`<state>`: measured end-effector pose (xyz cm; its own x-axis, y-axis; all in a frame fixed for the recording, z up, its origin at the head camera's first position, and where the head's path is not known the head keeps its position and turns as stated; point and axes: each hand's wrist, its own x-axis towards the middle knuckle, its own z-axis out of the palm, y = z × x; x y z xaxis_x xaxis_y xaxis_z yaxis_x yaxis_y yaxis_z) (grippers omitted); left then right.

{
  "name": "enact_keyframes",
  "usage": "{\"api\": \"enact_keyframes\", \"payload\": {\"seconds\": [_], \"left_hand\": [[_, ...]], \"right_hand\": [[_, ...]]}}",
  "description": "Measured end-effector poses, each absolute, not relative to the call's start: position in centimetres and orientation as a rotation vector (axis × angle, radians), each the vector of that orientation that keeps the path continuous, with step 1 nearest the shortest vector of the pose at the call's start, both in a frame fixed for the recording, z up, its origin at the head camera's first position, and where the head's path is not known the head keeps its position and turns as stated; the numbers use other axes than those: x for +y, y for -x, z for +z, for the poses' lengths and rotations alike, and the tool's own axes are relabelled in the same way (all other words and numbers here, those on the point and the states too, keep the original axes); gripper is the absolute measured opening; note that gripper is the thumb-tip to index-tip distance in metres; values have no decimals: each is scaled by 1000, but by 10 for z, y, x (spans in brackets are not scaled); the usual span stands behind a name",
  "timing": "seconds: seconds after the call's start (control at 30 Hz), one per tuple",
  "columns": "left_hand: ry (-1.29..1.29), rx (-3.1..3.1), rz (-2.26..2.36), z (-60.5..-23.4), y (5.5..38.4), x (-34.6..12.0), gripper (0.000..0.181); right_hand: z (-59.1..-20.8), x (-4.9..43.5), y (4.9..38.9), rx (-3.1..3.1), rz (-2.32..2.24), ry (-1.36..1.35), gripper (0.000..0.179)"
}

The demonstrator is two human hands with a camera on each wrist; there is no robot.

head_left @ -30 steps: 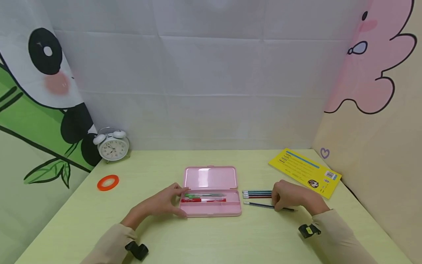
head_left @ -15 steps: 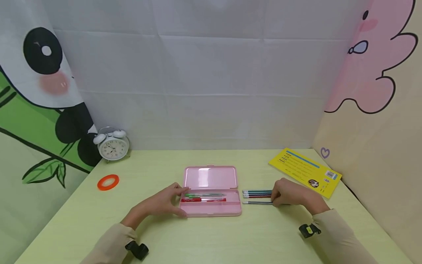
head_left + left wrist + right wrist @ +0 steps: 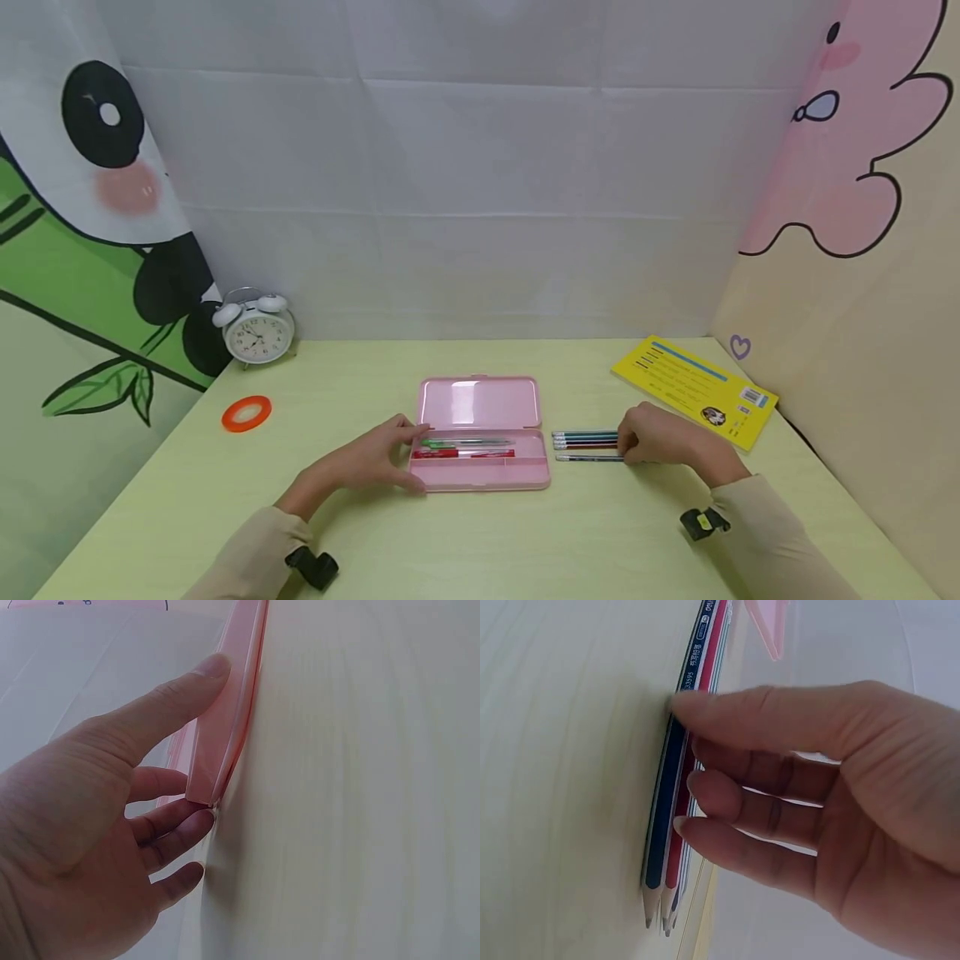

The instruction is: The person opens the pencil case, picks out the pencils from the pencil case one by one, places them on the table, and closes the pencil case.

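Observation:
A pink pencil case [image 3: 487, 477] lies open in the middle of the table, its lid [image 3: 478, 400] folded back. Inside it are a green pen [image 3: 468, 442] and a red pen [image 3: 435, 454]. My left hand [image 3: 367, 458] grips the case's left end, thumb at the near side and fingers at the far side. To the right of the case lies a row of pencils [image 3: 585, 438]. A dark blue pencil [image 3: 660, 817] lies alongside them, nearest me. My right hand [image 3: 667, 437] pinches it, thumb on its near side. A red pencil [image 3: 709, 652] shows beside it, and the hand covers the sharpened ends in the head view.
An orange tape ring [image 3: 246, 414] lies at the left, with a white alarm clock [image 3: 258, 337] behind it. A yellow booklet [image 3: 697, 392] rests at the back right, beyond my right hand. Printed cloth walls surround the table's back and sides.
The dark blue pencil has swung from a slant to nearly parallel with the row and moved closer to it. My right hand shifted slightly away from me. My left hand stays put.

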<state>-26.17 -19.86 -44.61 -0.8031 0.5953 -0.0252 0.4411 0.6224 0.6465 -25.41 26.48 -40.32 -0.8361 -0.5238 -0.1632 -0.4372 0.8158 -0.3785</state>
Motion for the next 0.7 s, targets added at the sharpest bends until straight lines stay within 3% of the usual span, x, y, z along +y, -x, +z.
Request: {"api": "enact_keyframes", "payload": {"seconds": [0.7], "left_hand": [[-846,2606,951,-447,262,-199,91]], "right_hand": [[-401,263,252,2727,-502,783,5]]}}
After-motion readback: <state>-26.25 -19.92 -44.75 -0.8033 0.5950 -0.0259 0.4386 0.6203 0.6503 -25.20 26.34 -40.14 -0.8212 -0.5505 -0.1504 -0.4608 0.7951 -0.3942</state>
